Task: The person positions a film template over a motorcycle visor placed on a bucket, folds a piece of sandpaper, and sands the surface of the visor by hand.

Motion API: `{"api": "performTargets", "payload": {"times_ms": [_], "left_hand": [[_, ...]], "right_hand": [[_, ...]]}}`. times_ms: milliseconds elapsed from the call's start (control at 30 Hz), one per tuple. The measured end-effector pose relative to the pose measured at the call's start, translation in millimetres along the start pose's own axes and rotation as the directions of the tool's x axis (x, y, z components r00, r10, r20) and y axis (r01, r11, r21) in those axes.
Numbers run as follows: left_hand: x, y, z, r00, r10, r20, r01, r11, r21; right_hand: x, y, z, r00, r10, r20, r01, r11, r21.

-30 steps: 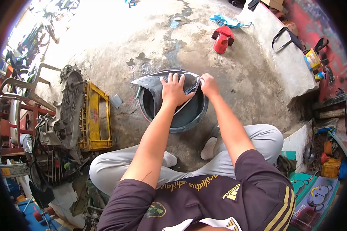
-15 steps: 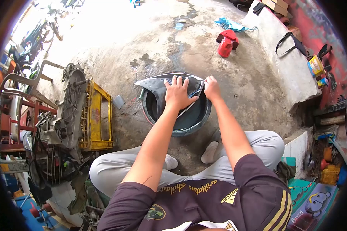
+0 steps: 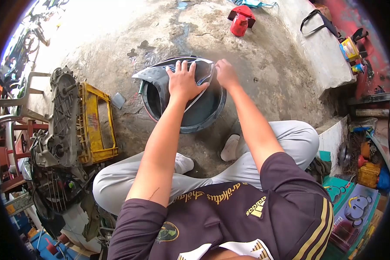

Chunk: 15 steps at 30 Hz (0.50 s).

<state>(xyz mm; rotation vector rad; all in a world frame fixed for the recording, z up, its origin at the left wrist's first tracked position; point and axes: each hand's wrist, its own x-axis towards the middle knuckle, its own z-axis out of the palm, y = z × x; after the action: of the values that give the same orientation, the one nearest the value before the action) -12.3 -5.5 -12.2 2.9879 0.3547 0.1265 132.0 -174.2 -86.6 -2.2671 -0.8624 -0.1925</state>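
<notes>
A dark, glossy curved panel (image 3: 159,74) with white and blue edging lies across the top of a round black basin (image 3: 202,118) with dark liquid in it. My left hand (image 3: 184,83) lies on the panel with its fingers spread, the thumb pointing right. At the panel's right end is my right hand (image 3: 226,73), its fingers bent together at the white edge; what they pinch is too small to make out. A short green stick-like piece (image 3: 141,87) shows at the basin's left rim.
A yellow crate (image 3: 97,125) and a metal engine casing (image 3: 65,115) stand on the left. Ahead on the concrete floor sits a red part (image 3: 239,21). To the right are a white ledge (image 3: 316,52) and boxed goods (image 3: 355,214).
The camera view has shifted, so the basin and floor items appear higher and further left. Both hands stay at the panel in nearly the same places.
</notes>
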Motion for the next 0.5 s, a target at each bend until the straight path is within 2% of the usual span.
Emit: {"api": "performTargets", "payload": {"times_ms": [500], "left_hand": [[1,-2,1,1.000,0.005,-0.006,-0.005,1.000,0.008]], "right_hand": [[14,6,0,0.997,-0.032,0.071,0.032,0.999,0.004]]}}
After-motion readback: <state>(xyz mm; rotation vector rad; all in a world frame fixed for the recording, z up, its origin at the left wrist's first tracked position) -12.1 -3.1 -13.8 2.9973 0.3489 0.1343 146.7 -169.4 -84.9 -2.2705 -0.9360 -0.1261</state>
